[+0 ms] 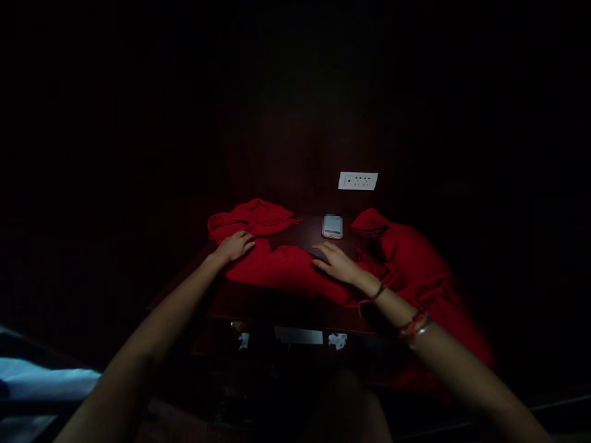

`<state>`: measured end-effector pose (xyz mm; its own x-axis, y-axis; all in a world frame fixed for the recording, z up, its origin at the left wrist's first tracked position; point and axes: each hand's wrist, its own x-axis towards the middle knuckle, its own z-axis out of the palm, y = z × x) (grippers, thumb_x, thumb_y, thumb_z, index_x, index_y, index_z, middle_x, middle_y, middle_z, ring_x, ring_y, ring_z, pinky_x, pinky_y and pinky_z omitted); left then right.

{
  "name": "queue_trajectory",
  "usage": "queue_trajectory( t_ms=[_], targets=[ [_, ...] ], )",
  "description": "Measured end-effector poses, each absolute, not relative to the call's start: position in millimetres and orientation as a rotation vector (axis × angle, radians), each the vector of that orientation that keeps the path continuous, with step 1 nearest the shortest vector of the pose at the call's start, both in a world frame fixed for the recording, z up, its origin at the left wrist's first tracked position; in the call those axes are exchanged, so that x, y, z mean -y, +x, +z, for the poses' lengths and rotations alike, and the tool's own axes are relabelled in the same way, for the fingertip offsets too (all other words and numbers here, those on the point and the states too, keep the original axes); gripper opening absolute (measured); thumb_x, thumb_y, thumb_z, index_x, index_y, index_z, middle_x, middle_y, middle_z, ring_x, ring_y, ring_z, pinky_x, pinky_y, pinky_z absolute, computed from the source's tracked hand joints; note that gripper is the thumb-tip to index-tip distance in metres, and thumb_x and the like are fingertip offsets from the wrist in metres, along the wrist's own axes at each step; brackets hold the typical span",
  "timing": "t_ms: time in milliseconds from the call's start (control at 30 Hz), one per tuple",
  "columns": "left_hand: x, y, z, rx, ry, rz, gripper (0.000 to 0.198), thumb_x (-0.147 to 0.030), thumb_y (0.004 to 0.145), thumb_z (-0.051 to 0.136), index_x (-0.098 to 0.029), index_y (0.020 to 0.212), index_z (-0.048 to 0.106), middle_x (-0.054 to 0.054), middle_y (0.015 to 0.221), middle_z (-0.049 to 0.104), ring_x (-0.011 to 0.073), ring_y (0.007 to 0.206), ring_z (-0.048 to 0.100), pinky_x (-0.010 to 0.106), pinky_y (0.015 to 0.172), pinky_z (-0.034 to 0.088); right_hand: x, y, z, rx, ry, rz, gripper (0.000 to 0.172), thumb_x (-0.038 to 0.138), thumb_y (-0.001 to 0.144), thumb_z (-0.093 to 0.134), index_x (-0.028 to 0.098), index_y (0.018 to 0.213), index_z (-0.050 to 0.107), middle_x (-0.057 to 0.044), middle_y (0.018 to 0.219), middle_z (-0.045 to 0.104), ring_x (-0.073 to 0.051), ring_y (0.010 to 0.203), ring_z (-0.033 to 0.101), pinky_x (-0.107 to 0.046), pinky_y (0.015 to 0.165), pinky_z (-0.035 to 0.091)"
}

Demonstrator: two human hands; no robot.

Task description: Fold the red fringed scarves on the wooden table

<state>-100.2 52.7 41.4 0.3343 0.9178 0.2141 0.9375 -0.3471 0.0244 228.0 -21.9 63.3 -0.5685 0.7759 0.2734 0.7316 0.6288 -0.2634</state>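
A red fringed cloth (281, 267) lies spread across a small dark wooden table (258, 304) in a very dim room. My left hand (235, 245) rests on the cloth's left part, fingers loosely curled, palm down. My right hand (337, 261) lies flat on the cloth near the middle, fingers stretched toward the far side. The cloth's right end (415, 264) bunches up and hangs off the table's right edge. A bracelet and red thread sit on my right wrist.
A white phone (332, 226) lies on the table beyond my right hand. A white wall socket plate (357, 181) is on the dark wall behind. Pale papers (298, 335) sit on a shelf below the tabletop. A light-blue surface (46, 378) shows at lower left.
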Motion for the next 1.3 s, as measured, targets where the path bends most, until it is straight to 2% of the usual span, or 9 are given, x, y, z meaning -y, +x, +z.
queue_trajectory(
  t_ms=[133, 333, 433, 567, 700, 900, 1100, 1200, 1300],
  targets=[
    [-63, -97, 26, 2.172, -2.255, -0.088, 0.041, -0.038, 0.079, 0.039, -0.019, 0.116, 0.044, 0.015, 0.118, 0.042, 0.0290, 0.107, 0.039, 0.041, 0.084, 0.034, 11, 188, 22, 2.552, -1.392, 0.252, 0.063, 0.053, 0.078, 0.033, 0.022, 0.131, 0.019, -0.011, 0.134, 0.021, -0.028, 0.119, 0.021, -0.047, 0.091, 0.024],
    [-71, -125, 33, 2.366, -2.228, -0.060, 0.044, -0.046, 0.072, 0.049, -0.012, 0.098, 0.056, 0.016, 0.099, 0.055, 0.0269, 0.091, 0.051, 0.033, 0.075, 0.038, 29, 203, -7, 2.646, -1.452, 0.198, 0.063, 0.061, 0.075, 0.029, 0.034, 0.130, 0.014, -0.007, 0.139, 0.009, -0.034, 0.123, 0.009, -0.051, 0.092, 0.017],
    [-76, -121, 37, 2.358, -2.337, -0.115, 0.044, -0.052, 0.070, 0.047, -0.013, 0.087, 0.059, 0.012, 0.092, 0.058, 0.0224, 0.083, 0.054, 0.026, 0.068, 0.040, 37, 218, -6, 2.680, -1.402, 0.153, 0.061, 0.059, 0.075, 0.032, 0.036, 0.129, 0.016, -0.005, 0.139, 0.007, -0.033, 0.123, 0.009, -0.051, 0.092, 0.018],
    [-84, -109, 33, 2.291, -2.446, -0.207, 0.025, -0.035, 0.067, 0.057, -0.018, 0.085, 0.059, 0.004, 0.085, 0.061, 0.0158, 0.076, 0.056, 0.018, 0.062, 0.039, 42, 228, -8, 2.686, -1.344, 0.092, 0.057, 0.057, 0.076, 0.032, 0.037, 0.128, 0.018, -0.005, 0.139, 0.006, -0.033, 0.123, 0.009, -0.051, 0.092, 0.021],
    [-86, -113, 28, 2.306, -2.309, -0.263, 0.016, -0.025, 0.075, 0.048, -0.015, 0.078, 0.060, 0.007, 0.080, 0.060, 0.0181, 0.078, 0.055, 0.021, 0.065, 0.038, 42, 231, -14, 2.688, -1.322, 0.065, 0.057, 0.055, 0.077, 0.033, 0.037, 0.128, 0.019, -0.006, 0.139, 0.009, -0.031, 0.123, 0.011, -0.049, 0.092, 0.022],
    [-50, -109, 27, 2.135, -2.128, -0.435, 0.026, -0.029, 0.082, 0.035, -0.018, 0.100, 0.051, 0.011, 0.107, 0.047, 0.0228, 0.100, 0.045, 0.032, 0.083, 0.033, 37, 231, 10, 2.713, -1.337, 0.232, 0.058, 0.055, 0.071, 0.044, 0.033, 0.124, 0.034, -0.009, 0.136, 0.018, -0.034, 0.121, 0.016, -0.052, 0.089, 0.024],
    [1, -108, 14, 2.403, -1.931, -0.702, 0.037, -0.042, 0.079, 0.040, -0.013, 0.100, 0.048, 0.015, 0.098, 0.050, 0.0242, 0.089, 0.050, 0.031, 0.074, 0.038, -9, 160, 66, 2.422, -1.201, 0.514, 0.023, 0.026, 0.077, 0.042, 0.018, 0.084, 0.062, -0.006, 0.089, 0.061, -0.015, 0.084, 0.054, -0.025, 0.076, 0.039],
    [6, -114, 7, 2.780, -1.867, -1.023, 0.048, -0.041, 0.071, 0.053, -0.015, 0.109, 0.041, 0.010, 0.085, 0.055, 0.0193, 0.072, 0.055, 0.027, 0.062, 0.041, -36, 101, 60, 2.177, -1.480, 0.961, 0.011, 0.018, 0.071, 0.049, 0.015, 0.068, 0.059, -0.002, 0.059, 0.060, -0.011, 0.058, 0.055, -0.019, 0.055, 0.040],
    [0, -114, 7, 2.946, -1.703, -1.742, 0.059, -0.028, 0.070, 0.058, -0.020, 0.120, 0.027, 0.002, 0.072, 0.055, 0.0098, 0.051, 0.051, 0.020, 0.048, 0.038, -54, 60, 39, 2.079, -1.560, 1.088, 0.010, 0.015, 0.067, 0.052, 0.013, 0.076, 0.056, 0.002, 0.043, 0.051, -0.009, 0.039, 0.048, -0.018, 0.041, 0.036]
  ],
)
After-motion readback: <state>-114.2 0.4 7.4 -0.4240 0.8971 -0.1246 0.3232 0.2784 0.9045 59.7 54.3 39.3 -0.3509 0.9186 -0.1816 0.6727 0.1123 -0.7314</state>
